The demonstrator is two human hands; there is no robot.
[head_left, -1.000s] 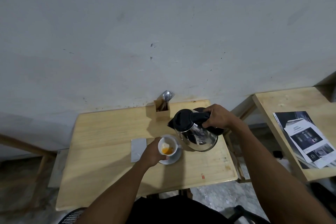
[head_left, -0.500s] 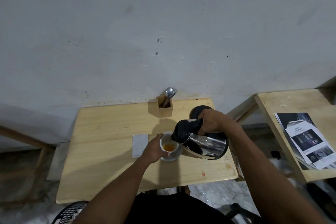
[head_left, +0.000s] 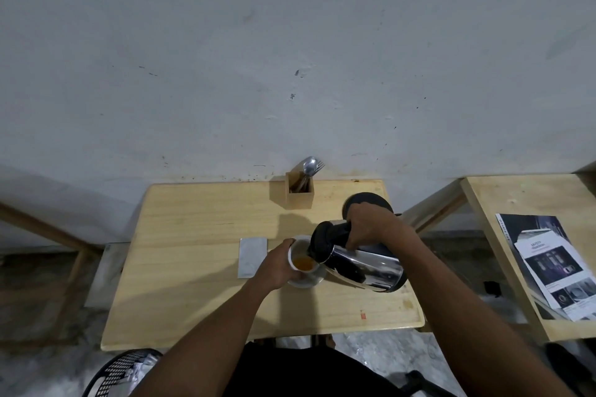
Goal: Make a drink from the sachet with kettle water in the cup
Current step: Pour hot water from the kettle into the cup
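Observation:
A white cup (head_left: 301, 259) holding orange-brown liquid stands on a white saucer (head_left: 306, 280) in the middle of the wooden table (head_left: 193, 267). My left hand (head_left: 277, 264) wraps around the cup's left side. My right hand (head_left: 371, 224) grips the black handle of a steel kettle (head_left: 364, 263), which is tipped far over to the left with its black lid end right over the cup's rim. A silver sachet (head_left: 252, 256) lies flat just left of my left hand.
The kettle's black base (head_left: 367, 201) sits behind my right hand. A wooden holder (head_left: 300, 192) with a spoon and fork stands at the table's back edge by the wall. A second table (head_left: 529, 203) at the right carries leaflets (head_left: 554, 267). A black mesh chair (head_left: 119, 371) is at bottom left.
The kettle has tipped further over and come down to the cup's rim, and the orange liquid in the cup has risen. My left hand has stayed on the cup.

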